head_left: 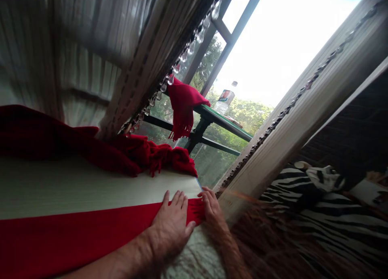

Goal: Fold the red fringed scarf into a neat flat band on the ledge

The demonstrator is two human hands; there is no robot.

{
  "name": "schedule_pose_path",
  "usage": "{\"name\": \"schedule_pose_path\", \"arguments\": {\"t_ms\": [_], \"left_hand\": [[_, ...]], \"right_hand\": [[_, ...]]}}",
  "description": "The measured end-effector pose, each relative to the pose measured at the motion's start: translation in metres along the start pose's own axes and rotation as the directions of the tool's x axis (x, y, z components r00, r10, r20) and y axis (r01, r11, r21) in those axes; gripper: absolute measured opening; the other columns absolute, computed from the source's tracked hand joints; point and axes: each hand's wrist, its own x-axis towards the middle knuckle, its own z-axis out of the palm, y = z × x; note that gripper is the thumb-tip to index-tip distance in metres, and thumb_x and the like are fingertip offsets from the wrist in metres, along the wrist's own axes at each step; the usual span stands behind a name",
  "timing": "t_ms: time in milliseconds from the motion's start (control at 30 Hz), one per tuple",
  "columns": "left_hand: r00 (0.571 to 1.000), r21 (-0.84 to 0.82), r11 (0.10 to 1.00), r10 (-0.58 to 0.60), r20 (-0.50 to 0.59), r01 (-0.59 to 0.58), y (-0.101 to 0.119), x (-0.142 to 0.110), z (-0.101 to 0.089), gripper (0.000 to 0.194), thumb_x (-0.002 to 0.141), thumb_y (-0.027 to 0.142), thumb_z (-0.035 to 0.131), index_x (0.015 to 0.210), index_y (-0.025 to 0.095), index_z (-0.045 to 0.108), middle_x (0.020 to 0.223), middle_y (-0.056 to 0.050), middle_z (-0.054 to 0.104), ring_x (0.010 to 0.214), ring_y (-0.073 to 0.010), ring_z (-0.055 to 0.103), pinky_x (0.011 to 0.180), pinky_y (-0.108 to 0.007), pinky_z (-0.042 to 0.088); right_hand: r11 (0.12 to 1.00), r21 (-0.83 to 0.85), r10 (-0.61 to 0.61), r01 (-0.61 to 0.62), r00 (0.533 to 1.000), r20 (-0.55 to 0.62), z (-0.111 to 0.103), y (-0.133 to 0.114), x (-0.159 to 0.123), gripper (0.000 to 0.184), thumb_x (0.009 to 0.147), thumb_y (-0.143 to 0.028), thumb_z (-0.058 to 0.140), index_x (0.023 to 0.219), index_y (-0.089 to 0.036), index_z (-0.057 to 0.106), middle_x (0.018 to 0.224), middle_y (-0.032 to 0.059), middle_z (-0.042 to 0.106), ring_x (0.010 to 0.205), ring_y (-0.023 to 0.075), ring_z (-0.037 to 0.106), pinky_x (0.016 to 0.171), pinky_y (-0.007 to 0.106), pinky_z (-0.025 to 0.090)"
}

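A long red scarf [100, 234] lies spread flat along a pale, smooth tabletop [91, 186]. My left hand [172, 218] rests palm down on it near its right end, fingers apart. At that end, by the table's corner, my right hand [212, 208] has its fingers bent over the scarf's fringed edge; its thumb is hidden. Beyond the flat scarf, more red cloth [130, 152] with fringes lies bunched along the table's far side.
Sheer striped curtains [121, 61] with clear beads hang at the left, another curtain [279, 121] at the right. Past the table, a green ledge [227, 122] at the window bears a plastic bottle [226, 100] and a draped red fringed cloth [184, 105]. Zebra-striped fabric [327, 214] lies at right.
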Motion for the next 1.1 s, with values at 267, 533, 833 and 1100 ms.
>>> {"name": "schedule_pose_path", "arguments": {"t_ms": [267,533,833,1100], "left_hand": [[1.000,-0.011,1.000,0.008,0.012,-0.007,-0.001,-0.001,-0.001,0.074,0.101,0.057,0.044,0.155,0.007,0.041,0.162,-0.020,0.034,0.154,-0.0330,0.026,0.126,-0.061,0.012],[0.999,0.027,0.999,0.023,-0.046,-0.022,-0.004,0.004,0.011,0.073,0.100,0.058,0.042,0.155,0.009,0.042,0.160,-0.021,0.038,0.152,-0.0332,0.030,0.125,-0.062,0.014],[0.995,0.012,0.999,0.042,-0.089,-0.041,-0.007,0.005,0.021,0.074,0.101,0.058,0.041,0.154,0.007,0.042,0.160,-0.022,0.038,0.152,-0.0344,0.030,0.124,-0.064,0.014],[0.996,-0.002,1.000,0.026,-0.085,-0.027,-0.005,0.002,0.016,0.072,0.101,0.056,0.044,0.153,0.008,0.044,0.160,-0.022,0.039,0.152,-0.0341,0.030,0.125,-0.062,0.015]], "right_hand": [[0.990,0.101,-0.116,0.099,0.976,0.186,0.000,-0.019,-0.002,0.046,0.104,-0.053,0.035,0.101,-0.034,0.077,0.129,0.0034,0.072,0.139,0.0292,0.052,0.120,0.058,0.033],[0.981,0.168,-0.134,0.098,0.967,0.217,-0.002,-0.023,-0.002,0.043,0.104,-0.049,0.036,0.098,-0.035,0.076,0.113,0.0018,0.076,0.119,0.0254,0.066,0.108,0.046,0.048],[0.975,0.202,-0.129,0.092,0.976,0.178,-0.003,-0.031,-0.003,0.042,0.104,-0.047,0.038,0.098,-0.031,0.077,0.108,0.0038,0.077,0.108,0.0245,0.070,0.099,0.039,0.055],[0.984,0.126,-0.146,0.125,0.974,0.174,-0.001,-0.028,-0.002,0.048,0.104,-0.051,0.035,0.100,-0.032,0.079,0.109,0.0035,0.078,0.106,0.0238,0.071,0.097,0.039,0.055]]}}
